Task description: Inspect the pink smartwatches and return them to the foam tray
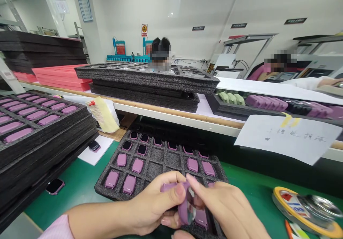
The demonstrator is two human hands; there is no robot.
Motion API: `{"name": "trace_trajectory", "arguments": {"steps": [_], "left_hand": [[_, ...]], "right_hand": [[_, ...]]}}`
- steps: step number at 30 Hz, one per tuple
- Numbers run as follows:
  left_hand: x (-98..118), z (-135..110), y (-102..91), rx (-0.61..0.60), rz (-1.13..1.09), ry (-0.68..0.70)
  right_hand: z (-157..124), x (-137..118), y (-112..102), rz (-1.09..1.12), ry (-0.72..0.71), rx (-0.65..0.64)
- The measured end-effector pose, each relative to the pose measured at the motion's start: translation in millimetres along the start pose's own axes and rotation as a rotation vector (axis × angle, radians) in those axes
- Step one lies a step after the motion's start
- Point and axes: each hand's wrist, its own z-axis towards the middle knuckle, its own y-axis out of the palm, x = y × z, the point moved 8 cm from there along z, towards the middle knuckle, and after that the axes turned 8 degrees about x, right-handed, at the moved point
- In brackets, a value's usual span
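My left hand point(155, 196) is closed round a purple smartwatch body point(183, 210), tipped on edge so its glossy, reflective face turns right. A purple piece also shows between my left thumb and index finger; whether it belongs to the same watch I cannot tell. From the other side my right hand point(227, 203) grips the watch, index finger at its top edge, the other fingers partly hidden. Both hands are above the front of a black foam tray point(157, 167). In its slots sit several purple watch bodies point(112, 179), some face up with dark screens, others back up.
Stacked foam trays point(88, 142) with purple watches rise at left. Loose watches point(55, 186) lie beside them. A tape roll point(300, 210) is at right. Above runs a shelf edge point(171, 115) with a hanging paper note point(286, 139) and more trays. Two people sit beyond.
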Motion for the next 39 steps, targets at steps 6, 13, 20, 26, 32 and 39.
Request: {"name": "trace_trajectory", "arguments": {"steps": [6,13,20,26,32,39], "left_hand": [[-2.9,1.0,-0.6,0.06,-0.004,-0.042],[3.4,0.1,-4.1,0.104,-0.061,-0.097],[70.1,-2.4,-45.2,0.437,-0.272,0.284],[79.8,-4.9,-36.4,0.224,-0.193,0.244],[58.2,11.3,-33.9,0.128,0.086,0.167],[23.9,18.8,-20.6,0.127,0.222,0.041]], "right_hand": [[9.3,10.0,11.8,0.204,0.193,-0.07],[15.0,23.3,10.6,0.2,0.198,-0.054],[-12.0,86.7,77.5,0.072,0.563,-0.167],[-40.0,74.3,142.2,0.123,0.517,-0.223],[-12.5,73.2,64.4,0.161,0.544,0.073],[9.4,11.8,20.4,0.025,0.101,0.004]]}}
